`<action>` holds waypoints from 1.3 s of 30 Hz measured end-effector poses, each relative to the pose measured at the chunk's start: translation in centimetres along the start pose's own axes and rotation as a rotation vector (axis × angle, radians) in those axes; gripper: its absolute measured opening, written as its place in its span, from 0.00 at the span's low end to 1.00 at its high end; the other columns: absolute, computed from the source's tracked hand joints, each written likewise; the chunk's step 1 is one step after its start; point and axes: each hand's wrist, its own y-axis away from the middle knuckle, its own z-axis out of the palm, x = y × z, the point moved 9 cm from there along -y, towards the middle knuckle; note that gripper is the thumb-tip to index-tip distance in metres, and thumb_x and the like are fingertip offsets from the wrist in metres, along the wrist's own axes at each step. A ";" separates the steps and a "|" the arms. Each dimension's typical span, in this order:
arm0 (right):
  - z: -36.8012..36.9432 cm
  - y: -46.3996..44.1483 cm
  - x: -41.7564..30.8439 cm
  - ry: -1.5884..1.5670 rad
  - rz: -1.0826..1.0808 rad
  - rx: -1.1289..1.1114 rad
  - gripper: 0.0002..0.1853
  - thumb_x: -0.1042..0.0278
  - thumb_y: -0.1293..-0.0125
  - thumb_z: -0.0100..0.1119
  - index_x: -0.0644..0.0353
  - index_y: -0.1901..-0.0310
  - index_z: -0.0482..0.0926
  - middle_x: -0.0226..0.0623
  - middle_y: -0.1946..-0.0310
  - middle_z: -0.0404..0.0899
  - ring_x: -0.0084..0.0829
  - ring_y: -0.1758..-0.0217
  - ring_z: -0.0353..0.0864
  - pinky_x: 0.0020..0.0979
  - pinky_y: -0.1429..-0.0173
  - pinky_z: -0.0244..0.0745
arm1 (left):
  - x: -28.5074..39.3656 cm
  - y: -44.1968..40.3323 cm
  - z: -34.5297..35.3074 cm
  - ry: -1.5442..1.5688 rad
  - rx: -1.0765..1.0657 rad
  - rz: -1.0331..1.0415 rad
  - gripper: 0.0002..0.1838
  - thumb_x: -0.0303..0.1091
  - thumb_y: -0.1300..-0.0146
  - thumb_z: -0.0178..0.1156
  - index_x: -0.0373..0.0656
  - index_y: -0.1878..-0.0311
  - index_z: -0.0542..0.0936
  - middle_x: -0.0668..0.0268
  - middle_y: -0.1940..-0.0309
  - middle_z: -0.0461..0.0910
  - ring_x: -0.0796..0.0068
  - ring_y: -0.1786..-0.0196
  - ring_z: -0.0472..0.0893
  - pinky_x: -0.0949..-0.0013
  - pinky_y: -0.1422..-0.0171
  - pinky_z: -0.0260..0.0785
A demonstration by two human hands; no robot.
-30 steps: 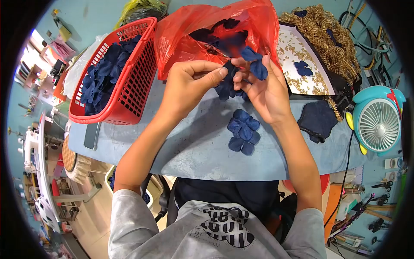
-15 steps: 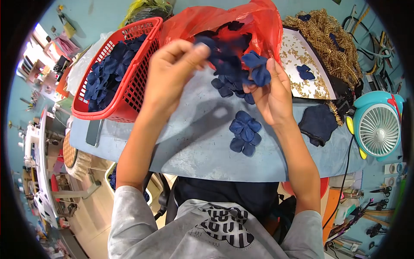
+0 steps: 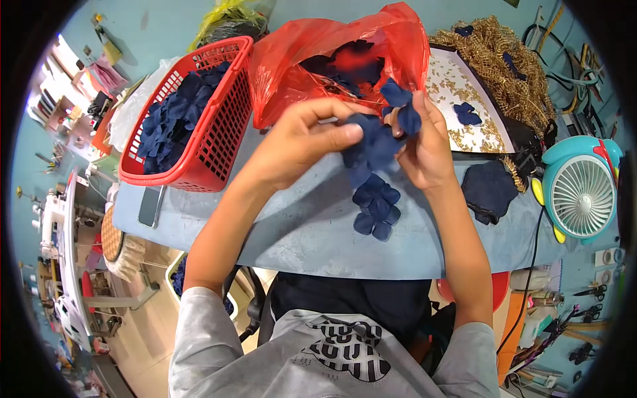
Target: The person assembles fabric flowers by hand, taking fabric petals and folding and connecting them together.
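Near the centre of the frame, a blurred navy petal piece (image 3: 371,149) is pinched between left thumb and fingers, its petals spread right of the thumb tip of the left hand (image 3: 302,144). Another navy petal piece (image 3: 409,121) is held between the right hand's (image 3: 426,158) thumb and fingers. Below, navy flowers (image 3: 377,222) are laid on the table (image 3: 298,245).

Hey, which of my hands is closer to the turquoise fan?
Your right. The right hand, holding dark blue petals, is to the left of the turquoise fan. The left hand is farther off, on the right hand's far side from the fan.
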 end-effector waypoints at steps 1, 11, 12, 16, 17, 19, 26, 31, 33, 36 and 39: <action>0.2 0.1 0.1 0.031 0.033 -0.028 0.16 0.54 0.33 0.45 0.59 0.66 0.72 0.29 0.79 0.72 0.17 0.83 0.65 0.21 0.78 0.62 | 1.1 0.3 -0.7 -0.007 0.056 0.008 0.08 0.27 0.43 0.60 0.37 0.60 0.77 0.65 0.62 0.78 0.82 0.63 0.75 0.79 0.56 0.68; 0.7 0.3 2.3 0.107 0.184 -0.147 0.11 0.66 0.36 0.53 0.65 0.59 0.73 0.33 0.70 0.77 0.22 0.71 0.77 0.24 0.66 0.74 | 16.0 3.9 -13.6 -1.683 0.692 0.019 0.14 0.39 0.44 0.60 0.38 0.60 0.78 0.62 0.67 0.79 0.75 0.64 0.77 0.72 0.58 0.69; 0.9 0.3 2.2 0.108 0.178 -0.154 0.11 0.67 0.36 0.53 0.66 0.58 0.73 0.34 0.69 0.78 0.23 0.69 0.77 0.25 0.65 0.75 | 16.1 4.6 -13.2 -1.947 0.782 0.058 0.15 0.40 0.44 0.60 0.39 0.59 0.78 0.61 0.65 0.79 0.71 0.61 0.76 0.69 0.56 0.68; 1.0 0.0 2.1 0.067 0.140 -0.192 0.13 0.72 0.36 0.52 0.69 0.52 0.71 0.38 0.62 0.78 0.25 0.62 0.79 0.27 0.58 0.76 | 16.2 5.5 -6.3 -2.209 0.935 0.493 0.16 0.39 0.46 0.61 0.39 0.58 0.77 0.57 0.57 0.76 0.59 0.52 0.73 0.62 0.49 0.65; 1.0 0.0 1.9 0.061 0.123 -0.180 0.13 0.73 0.36 0.52 0.69 0.53 0.71 0.38 0.62 0.78 0.25 0.62 0.79 0.27 0.57 0.76 | 16.3 5.7 -4.1 -2.061 0.916 0.645 0.16 0.38 0.47 0.61 0.39 0.58 0.77 0.57 0.56 0.75 0.57 0.50 0.72 0.61 0.48 0.64; 1.3 0.1 1.7 0.063 0.123 -0.185 0.12 0.74 0.36 0.51 0.70 0.53 0.71 0.38 0.61 0.78 0.25 0.61 0.79 0.27 0.56 0.77 | 15.3 5.1 -0.1 -1.865 0.787 0.836 0.14 0.36 0.48 0.62 0.39 0.60 0.77 0.58 0.58 0.76 0.57 0.53 0.73 0.61 0.50 0.65; 0.8 0.2 2.0 0.259 0.155 -0.164 0.10 0.74 0.37 0.53 0.71 0.58 0.73 0.38 0.66 0.78 0.25 0.65 0.79 0.27 0.62 0.79 | 8.5 2.8 1.2 -1.455 0.508 1.103 0.10 0.26 0.54 0.65 0.40 0.66 0.78 0.65 0.68 0.77 0.65 0.62 0.75 0.66 0.56 0.63; 0.8 0.2 2.8 0.399 0.151 -0.170 0.11 0.69 0.38 0.55 0.71 0.63 0.75 0.37 0.73 0.78 0.25 0.74 0.79 0.24 0.70 0.78 | 8.4 3.6 -0.1 -1.358 0.634 1.030 0.13 0.25 0.55 0.66 0.39 0.63 0.79 0.64 0.69 0.79 0.66 0.65 0.77 0.67 0.58 0.67; 0.3 0.3 2.8 0.407 0.174 -0.098 0.11 0.67 0.39 0.56 0.70 0.66 0.75 0.36 0.76 0.77 0.25 0.78 0.78 0.23 0.74 0.76 | 8.3 3.5 -0.8 -1.263 0.659 0.962 0.13 0.26 0.55 0.67 0.38 0.63 0.79 0.63 0.69 0.79 0.67 0.66 0.78 0.68 0.59 0.68; -0.9 -0.1 2.6 0.436 0.154 -0.025 0.13 0.64 0.39 0.58 0.68 0.70 0.74 0.35 0.80 0.76 0.24 0.83 0.76 0.22 0.79 0.73 | 7.1 2.4 0.0 -1.234 0.458 0.835 0.11 0.24 0.53 0.65 0.36 0.64 0.79 0.61 0.68 0.80 0.69 0.64 0.79 0.71 0.58 0.70; -1.4 -0.3 2.0 0.453 0.113 0.017 0.16 0.60 0.41 0.61 0.65 0.75 0.73 0.32 0.85 0.73 0.19 0.88 0.72 0.19 0.85 0.66 | 5.6 1.4 1.5 -1.109 0.277 0.710 0.11 0.26 0.53 0.66 0.36 0.64 0.79 0.59 0.68 0.80 0.68 0.65 0.80 0.71 0.60 0.70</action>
